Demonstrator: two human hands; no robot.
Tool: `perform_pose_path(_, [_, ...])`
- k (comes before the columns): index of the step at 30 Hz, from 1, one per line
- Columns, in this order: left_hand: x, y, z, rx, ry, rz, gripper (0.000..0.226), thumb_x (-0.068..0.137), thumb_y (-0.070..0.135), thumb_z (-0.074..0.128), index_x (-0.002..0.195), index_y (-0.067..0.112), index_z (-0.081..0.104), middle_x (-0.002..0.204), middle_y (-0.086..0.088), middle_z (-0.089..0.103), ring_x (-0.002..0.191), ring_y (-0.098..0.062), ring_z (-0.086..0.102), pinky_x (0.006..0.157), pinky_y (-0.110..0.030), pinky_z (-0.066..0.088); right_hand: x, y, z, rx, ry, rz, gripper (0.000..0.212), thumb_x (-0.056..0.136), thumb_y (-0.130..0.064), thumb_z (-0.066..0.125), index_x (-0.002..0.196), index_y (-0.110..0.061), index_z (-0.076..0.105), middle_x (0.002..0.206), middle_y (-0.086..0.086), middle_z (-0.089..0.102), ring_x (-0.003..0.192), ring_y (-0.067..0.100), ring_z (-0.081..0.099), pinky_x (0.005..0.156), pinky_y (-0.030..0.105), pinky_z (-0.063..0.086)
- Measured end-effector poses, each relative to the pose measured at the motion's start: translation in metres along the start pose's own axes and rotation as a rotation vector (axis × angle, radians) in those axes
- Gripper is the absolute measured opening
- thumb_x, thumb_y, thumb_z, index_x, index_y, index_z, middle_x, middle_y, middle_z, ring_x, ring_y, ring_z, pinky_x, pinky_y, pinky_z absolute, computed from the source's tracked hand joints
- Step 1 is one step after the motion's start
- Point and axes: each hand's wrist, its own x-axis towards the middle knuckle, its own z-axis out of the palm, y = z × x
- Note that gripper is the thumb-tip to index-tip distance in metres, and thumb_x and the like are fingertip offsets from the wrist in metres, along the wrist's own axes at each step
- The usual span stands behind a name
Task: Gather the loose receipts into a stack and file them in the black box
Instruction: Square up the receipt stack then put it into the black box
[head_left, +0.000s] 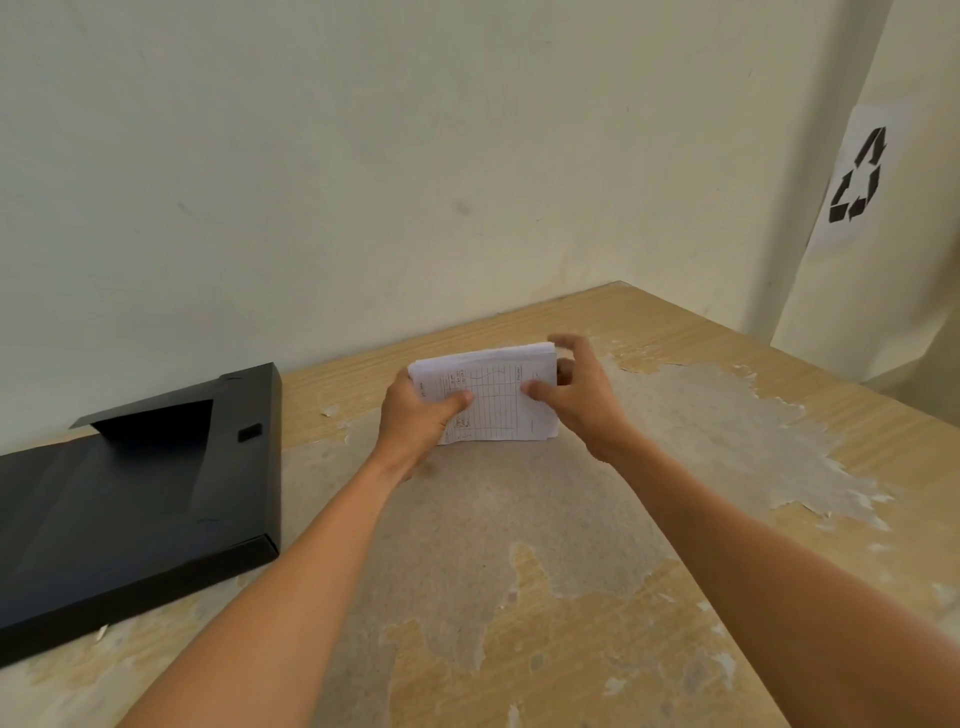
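Head view: both hands grip a thick stack of white printed receipts (491, 395) standing on edge on the peeling wood-veneer worktop (519, 545); the left hand (415, 415) and the right hand (576, 395) each close on one side, thumbs across the front sheet. A flat black box (130, 509) lies well apart at left, flap raised. A white recycling-symbol sheet (857, 176) hangs on the right wall.
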Motion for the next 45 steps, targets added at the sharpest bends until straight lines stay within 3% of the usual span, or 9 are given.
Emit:
perform_pose_path(3, [0.002, 0.004, 0.004, -0.056, -0.024, 0.001, 0.029, 0.079, 0.001, 0.071, 0.104, 0.012, 0.060, 0.099, -0.002, 0.068, 0.099, -0.023, 0.067, 0.077, -0.028, 0.054, -0.002, 0.004, 0.007, 0.186, -0.049, 0.084, 0.035, 0.083, 0.001, 0.064, 0.115, -0.007, 0.052, 0.110, 0.013, 0.061, 0.103, 0.029, 0.061, 0.077, 0.036, 0.055])
perform_pose_path(7, [0.004, 0.007, 0.003, -0.110, -0.008, 0.042, 0.038, 0.077, 0.001, 0.074, 0.107, 0.013, 0.053, 0.101, -0.001, 0.064, 0.091, -0.013, 0.064, 0.072, -0.023, 0.053, 0.003, 0.000, 0.010, 0.167, -0.033, 0.017, 0.036, 0.085, -0.008, 0.065, 0.115, -0.011, 0.046, 0.111, 0.006, 0.056, 0.093, 0.015, 0.057, 0.068, 0.025, 0.050])
perform_pose_path(14, [-0.003, -0.001, 0.004, -0.152, -0.027, -0.017, 0.045, 0.079, -0.003, 0.070, 0.114, 0.012, 0.046, 0.102, 0.005, 0.060, 0.093, -0.007, 0.060, 0.074, -0.021, 0.051, 0.005, 0.015, 0.003, 0.172, -0.130, 0.086, 0.043, 0.085, -0.010, 0.066, 0.122, -0.007, 0.044, 0.121, 0.012, 0.057, 0.109, 0.027, 0.057, 0.086, 0.040, 0.053])
perform_pose_path(23, [-0.005, -0.013, 0.011, -0.154, -0.014, -0.011, 0.038, 0.083, -0.003, 0.063, 0.112, 0.015, 0.045, 0.108, -0.001, 0.059, 0.097, -0.011, 0.059, 0.074, -0.021, 0.048, 0.001, 0.022, 0.006, 0.114, -0.051, 0.016, 0.039, 0.088, -0.010, 0.063, 0.122, -0.012, 0.045, 0.121, 0.010, 0.056, 0.104, 0.019, 0.057, 0.072, 0.023, 0.051])
perform_pose_path(29, [-0.006, -0.016, 0.013, -0.102, -0.015, 0.034, 0.038, 0.086, 0.000, 0.061, 0.114, 0.018, 0.042, 0.106, 0.008, 0.057, 0.097, -0.002, 0.056, 0.075, -0.015, 0.045, 0.001, 0.025, 0.003, 0.087, -0.100, 0.002, 0.043, 0.087, -0.009, 0.063, 0.128, -0.007, 0.048, 0.124, 0.014, 0.059, 0.113, 0.026, 0.057, 0.091, 0.041, 0.053])
perform_pose_path(37, [-0.007, -0.008, 0.010, -0.062, 0.023, 0.075, 0.039, 0.086, -0.002, 0.061, 0.113, 0.018, 0.041, 0.102, 0.012, 0.054, 0.092, 0.003, 0.054, 0.068, -0.007, 0.046, 0.002, 0.014, 0.000, 0.143, -0.140, 0.010, 0.037, 0.089, -0.008, 0.060, 0.124, -0.009, 0.051, 0.114, 0.004, 0.061, 0.099, 0.014, 0.060, 0.077, 0.026, 0.053])
perform_pose_path(40, [-0.009, -0.010, 0.002, -0.045, -0.028, 0.051, 0.041, 0.084, -0.001, 0.063, 0.115, 0.017, 0.043, 0.105, 0.006, 0.057, 0.095, -0.004, 0.057, 0.073, -0.014, 0.047, 0.002, 0.016, -0.001, 0.105, -0.190, 0.055, 0.043, 0.086, -0.008, 0.064, 0.126, -0.007, 0.050, 0.121, 0.010, 0.060, 0.110, 0.024, 0.060, 0.086, 0.038, 0.055])
perform_pose_path(42, [-0.011, -0.012, 0.000, -0.021, -0.044, 0.045, 0.040, 0.084, 0.000, 0.064, 0.115, 0.016, 0.044, 0.106, 0.005, 0.057, 0.096, -0.007, 0.057, 0.073, -0.016, 0.047, 0.001, 0.017, -0.003, 0.080, -0.166, 0.078, 0.052, 0.081, -0.013, 0.071, 0.126, -0.010, 0.044, 0.123, 0.013, 0.057, 0.114, 0.031, 0.058, 0.089, 0.045, 0.054])
perform_pose_path(45, [-0.011, -0.011, -0.001, -0.014, -0.048, 0.047, 0.039, 0.084, -0.002, 0.062, 0.114, 0.017, 0.044, 0.102, 0.009, 0.057, 0.092, -0.002, 0.056, 0.072, -0.013, 0.045, 0.000, 0.000, -0.001, -0.054, -0.034, -0.145, 0.074, 0.077, -0.021, 0.076, 0.134, -0.037, 0.032, 0.126, 0.003, 0.049, 0.108, 0.018, 0.055, 0.085, 0.028, 0.052])
